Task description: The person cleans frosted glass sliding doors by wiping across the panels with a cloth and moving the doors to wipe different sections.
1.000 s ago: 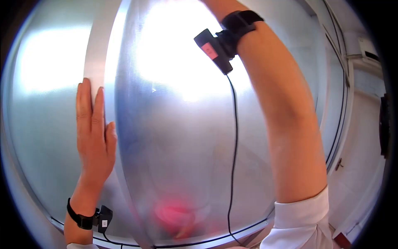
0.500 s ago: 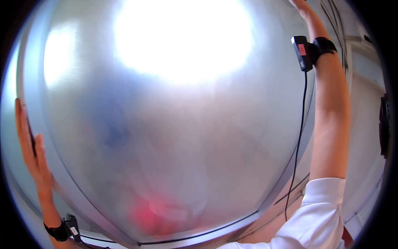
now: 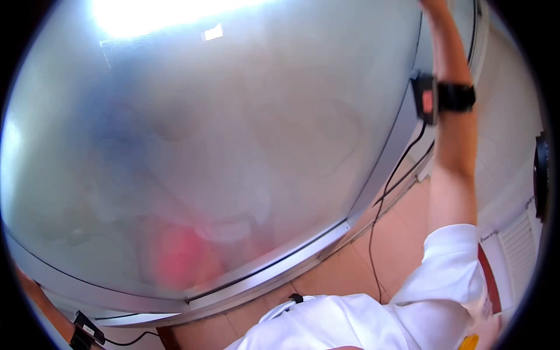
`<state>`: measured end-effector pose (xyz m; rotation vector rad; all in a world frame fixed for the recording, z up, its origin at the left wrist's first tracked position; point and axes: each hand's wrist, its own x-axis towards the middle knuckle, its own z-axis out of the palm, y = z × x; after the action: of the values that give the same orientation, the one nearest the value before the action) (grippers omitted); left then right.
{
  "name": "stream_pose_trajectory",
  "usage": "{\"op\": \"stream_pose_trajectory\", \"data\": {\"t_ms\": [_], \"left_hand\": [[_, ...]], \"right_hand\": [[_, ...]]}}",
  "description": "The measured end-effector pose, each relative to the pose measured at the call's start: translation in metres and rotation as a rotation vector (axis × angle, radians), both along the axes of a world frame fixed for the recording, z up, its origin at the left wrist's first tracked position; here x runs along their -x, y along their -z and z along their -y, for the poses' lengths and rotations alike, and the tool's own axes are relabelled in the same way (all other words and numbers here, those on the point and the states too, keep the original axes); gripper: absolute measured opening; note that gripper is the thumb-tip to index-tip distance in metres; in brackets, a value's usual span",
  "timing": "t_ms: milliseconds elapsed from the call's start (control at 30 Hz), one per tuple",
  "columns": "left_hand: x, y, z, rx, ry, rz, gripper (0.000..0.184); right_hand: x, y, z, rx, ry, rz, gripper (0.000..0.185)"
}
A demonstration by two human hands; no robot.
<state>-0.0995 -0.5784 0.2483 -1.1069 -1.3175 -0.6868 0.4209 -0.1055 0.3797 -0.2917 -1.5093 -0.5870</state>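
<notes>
A large frosted glass panel (image 3: 280,140) in a metal frame (image 3: 297,262) fills most of the view. My right arm reaches up along its right side, and only the base of my right hand (image 3: 432,4) shows at the top edge, near the frame; its fingers are cut off. Around the right forearm is a black strap (image 3: 457,97) with a small cabled device. At the lower left, my left forearm (image 3: 42,300) extends past the panel's lower corner. My left hand lies beyond the view's edge. Whether either hand holds anything is hidden.
Blurred blue and red shapes (image 3: 184,254) show through the glass. Below are pinkish floor tiles (image 3: 326,271) and a metal bottom rail. A black cable (image 3: 373,239) hangs from the right device. A pale wall (image 3: 507,140) stands at right.
The view has tilted down and shifted right, showing more floor and the panel's bottom edge. My left hand, earlier flat on the left frame edge with fingers extended, has left the view.
</notes>
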Motion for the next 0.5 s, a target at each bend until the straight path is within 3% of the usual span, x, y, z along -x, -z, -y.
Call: {"op": "stream_pose_trajectory", "data": {"t_ms": [33, 100, 167, 333, 500], "left_hand": [[-0.008, 0.0, -0.002, 0.016, 0.006, -0.003, 0.058], [-0.02, 0.002, -0.004, -0.003, -0.089, 0.057, 0.058], [0.002, 0.002, -0.001, -0.013, -0.016, 0.033, 0.058], [-0.019, 0.002, -0.009, 0.006, -0.07, 0.021, 0.057], [0.096, -0.005, 0.045, -0.012, -0.299, -0.083, 0.049]], "right_hand": [[0.001, 0.036, -0.004, -0.128, 0.029, -0.04, 0.052], [-0.006, 0.106, 0.004, -0.13, 0.079, 0.057, 0.052], [-0.018, 0.189, 0.005, 0.056, 0.089, 0.08, 0.064], [0.007, 0.368, 0.058, 0.428, 0.019, -0.039, 0.063], [0.007, 0.516, 0.096, 0.86, -0.017, -0.176, 0.059]]}}
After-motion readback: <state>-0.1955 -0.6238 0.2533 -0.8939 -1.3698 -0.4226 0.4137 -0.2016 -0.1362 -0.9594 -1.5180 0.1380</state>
